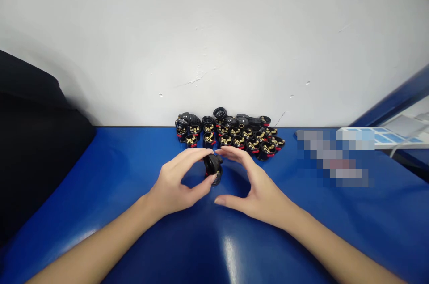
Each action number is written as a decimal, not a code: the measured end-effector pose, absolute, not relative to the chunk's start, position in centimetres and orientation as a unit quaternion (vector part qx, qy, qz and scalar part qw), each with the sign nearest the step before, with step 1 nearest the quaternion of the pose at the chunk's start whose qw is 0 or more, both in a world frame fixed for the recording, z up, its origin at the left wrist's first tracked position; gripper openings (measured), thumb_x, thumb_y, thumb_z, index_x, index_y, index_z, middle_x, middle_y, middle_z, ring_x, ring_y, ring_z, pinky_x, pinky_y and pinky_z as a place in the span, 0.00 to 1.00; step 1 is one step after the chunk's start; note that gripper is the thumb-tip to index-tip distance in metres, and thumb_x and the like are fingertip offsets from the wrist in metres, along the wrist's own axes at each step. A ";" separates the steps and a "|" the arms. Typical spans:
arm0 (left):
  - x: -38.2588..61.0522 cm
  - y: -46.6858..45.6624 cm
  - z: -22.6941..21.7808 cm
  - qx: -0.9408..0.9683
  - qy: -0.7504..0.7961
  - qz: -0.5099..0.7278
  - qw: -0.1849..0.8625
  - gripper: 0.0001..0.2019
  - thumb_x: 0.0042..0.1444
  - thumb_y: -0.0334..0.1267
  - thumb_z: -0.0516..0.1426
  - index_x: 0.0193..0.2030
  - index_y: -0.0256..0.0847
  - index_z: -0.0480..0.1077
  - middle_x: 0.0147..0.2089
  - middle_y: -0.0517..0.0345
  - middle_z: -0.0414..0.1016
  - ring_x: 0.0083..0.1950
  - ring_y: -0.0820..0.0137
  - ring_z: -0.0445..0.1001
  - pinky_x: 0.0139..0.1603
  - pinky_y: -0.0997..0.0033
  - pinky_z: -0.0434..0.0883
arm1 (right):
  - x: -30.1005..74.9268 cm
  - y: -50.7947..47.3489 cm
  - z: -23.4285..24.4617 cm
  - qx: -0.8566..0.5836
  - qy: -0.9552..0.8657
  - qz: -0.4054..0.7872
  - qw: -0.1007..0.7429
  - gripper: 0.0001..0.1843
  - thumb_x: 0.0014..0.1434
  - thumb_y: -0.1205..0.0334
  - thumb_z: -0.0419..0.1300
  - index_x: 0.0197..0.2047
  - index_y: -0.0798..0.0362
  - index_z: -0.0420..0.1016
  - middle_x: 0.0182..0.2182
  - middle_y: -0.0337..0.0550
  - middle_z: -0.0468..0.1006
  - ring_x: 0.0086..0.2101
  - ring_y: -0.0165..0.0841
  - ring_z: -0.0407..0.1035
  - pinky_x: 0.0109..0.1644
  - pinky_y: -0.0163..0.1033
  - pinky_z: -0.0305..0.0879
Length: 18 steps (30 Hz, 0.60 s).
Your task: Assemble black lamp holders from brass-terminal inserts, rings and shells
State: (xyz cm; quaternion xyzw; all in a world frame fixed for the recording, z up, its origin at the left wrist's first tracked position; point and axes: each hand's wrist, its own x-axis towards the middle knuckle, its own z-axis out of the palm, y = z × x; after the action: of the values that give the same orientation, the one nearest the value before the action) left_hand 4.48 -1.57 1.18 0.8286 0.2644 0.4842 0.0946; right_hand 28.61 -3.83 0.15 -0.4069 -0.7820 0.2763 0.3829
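Between the thumb and fingers of my left hand is a black round electrical plug part, a hollow ring-like piece. A second dark rounded piece shows at its lower side; whether the two are joined I cannot tell. My right hand is open just to the right, thumb well apart from its fingers. Its fingertips come close to the top of the black part, and contact is unclear. Just beyond both hands stand several black round plug bodies with brass contacts and red tabs.
Black caps lie among the plug bodies against the white wall. All rest on a blue table. At the right are a blurred-out long object and a white-and-blue printed item. Something black borders the left.
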 end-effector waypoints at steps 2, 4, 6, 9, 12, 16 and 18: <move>4.5 -1.5 1.2 0.815 0.284 0.496 0.091 0.23 0.62 0.31 0.67 0.64 0.41 0.74 0.56 0.49 0.84 0.54 0.63 0.84 0.60 0.61 0.82 | 28.5 -3.5 -0.4 -0.419 -0.779 0.288 0.366 0.50 0.60 0.48 0.77 0.76 0.44 0.55 0.69 0.57 0.74 0.68 0.51 0.71 0.72 0.65 0.70; 4.4 -1.3 1.1 0.804 0.299 0.505 0.092 0.22 0.62 0.32 0.67 0.63 0.42 0.75 0.55 0.49 0.83 0.54 0.63 0.83 0.59 0.60 0.83 | 28.4 -3.4 -0.7 -0.426 -0.780 0.295 0.350 0.46 0.63 0.51 0.75 0.75 0.44 0.57 0.66 0.55 0.79 0.65 0.50 0.75 0.70 0.65 0.72; 4.4 -1.2 0.9 0.794 0.315 0.509 0.107 0.22 0.62 0.33 0.67 0.63 0.43 0.75 0.55 0.48 0.82 0.54 0.62 0.82 0.57 0.59 0.83 | 28.3 -3.3 -0.7 -0.428 -0.782 0.298 0.342 0.37 0.64 0.54 0.74 0.71 0.44 0.65 0.61 0.52 0.83 0.61 0.49 0.79 0.67 0.62 0.75; 4.4 -1.0 0.5 0.780 0.329 0.514 0.139 0.22 0.62 0.34 0.67 0.63 0.43 0.76 0.57 0.47 0.79 0.53 0.63 0.82 0.52 0.62 0.85 | 28.2 -3.4 -0.3 -0.423 -0.782 0.302 0.345 0.23 0.64 0.57 0.74 0.59 0.45 0.75 0.54 0.47 0.86 0.54 0.46 0.83 0.62 0.55 0.80; 4.3 -0.9 0.3 0.779 0.333 0.510 0.146 0.22 0.63 0.33 0.66 0.63 0.43 0.76 0.59 0.47 0.80 0.57 0.61 0.82 0.57 0.59 0.83 | 28.2 -3.5 0.0 -0.416 -0.777 0.312 0.355 0.16 0.65 0.59 0.72 0.54 0.45 0.76 0.49 0.43 0.87 0.51 0.43 0.83 0.60 0.52 0.80; 4.2 -0.6 0.5 0.791 0.337 0.496 0.125 0.23 0.64 0.32 0.65 0.65 0.41 0.75 0.58 0.47 0.83 0.55 0.63 0.82 0.61 0.57 0.80 | 28.5 -3.4 -0.3 -0.418 -0.741 0.322 0.415 0.16 0.68 0.58 0.68 0.57 0.46 0.72 0.48 0.45 0.84 0.50 0.41 0.83 0.62 0.52 0.81; 4.1 -0.5 0.5 0.804 0.334 0.477 0.121 0.24 0.64 0.32 0.65 0.67 0.40 0.74 0.51 0.50 0.83 0.44 0.68 0.80 0.51 0.62 0.81 | 28.7 -3.3 -0.5 -0.430 -0.719 0.318 0.444 0.16 0.69 0.57 0.67 0.58 0.46 0.71 0.49 0.46 0.82 0.49 0.41 0.83 0.60 0.52 0.82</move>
State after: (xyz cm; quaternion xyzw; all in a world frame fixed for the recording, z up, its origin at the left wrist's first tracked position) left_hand 4.06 -0.47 0.52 0.8042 0.3341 0.4765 0.1208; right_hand 28.66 -3.27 -0.53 -0.4299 -0.7190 0.3180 0.4439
